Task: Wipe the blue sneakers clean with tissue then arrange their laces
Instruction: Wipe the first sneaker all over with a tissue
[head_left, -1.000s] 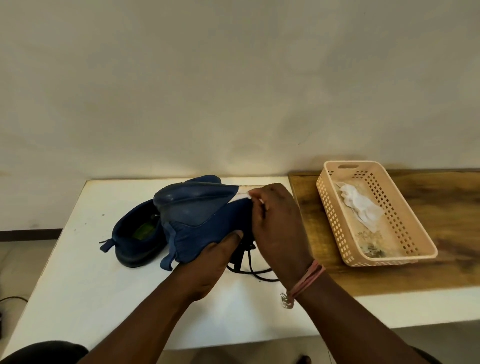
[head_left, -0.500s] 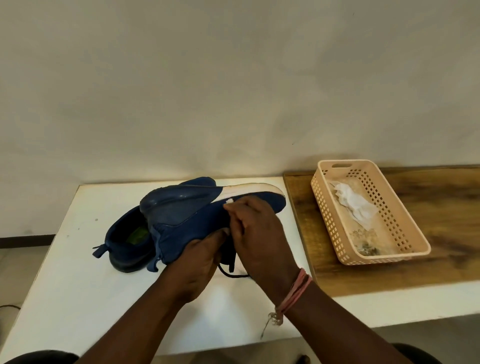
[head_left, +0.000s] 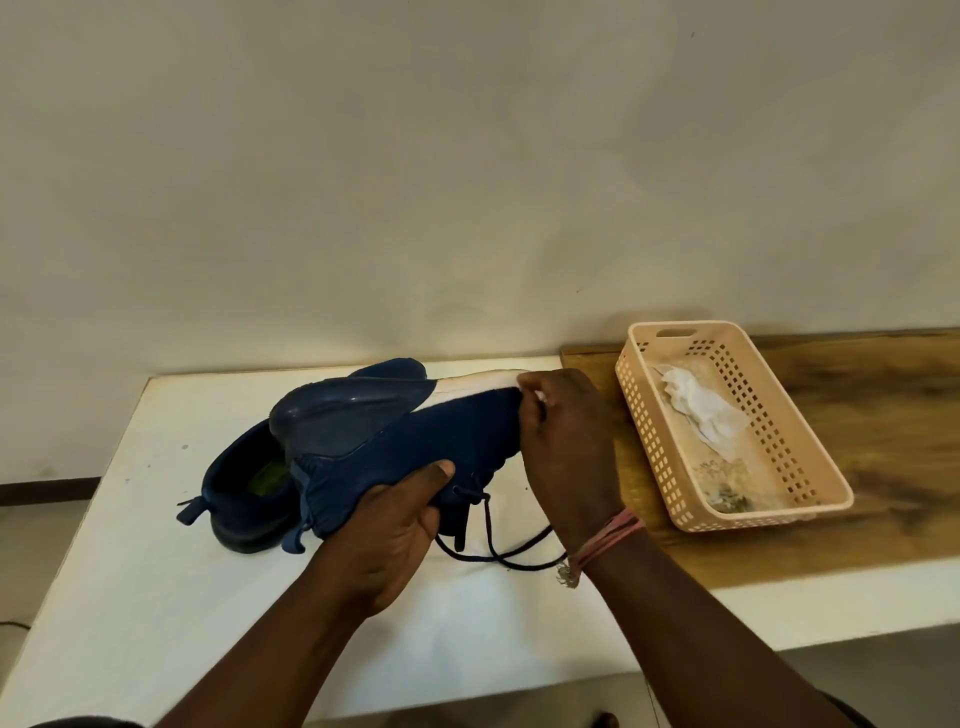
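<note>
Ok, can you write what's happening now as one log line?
left hand grips sneaker | right hand pinches tissue at toe | laces loose

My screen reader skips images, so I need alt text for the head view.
The left hand holds a blue sneaker on its side above a white table while the right hand presses a bit of tissue to its toe. The second sneaker rests behind; a peach basket holds crumpled tissue.

wall (head_left: 467, 156): plain cream | white table (head_left: 130, 597) | wooden top (head_left: 883, 415) at right
</note>
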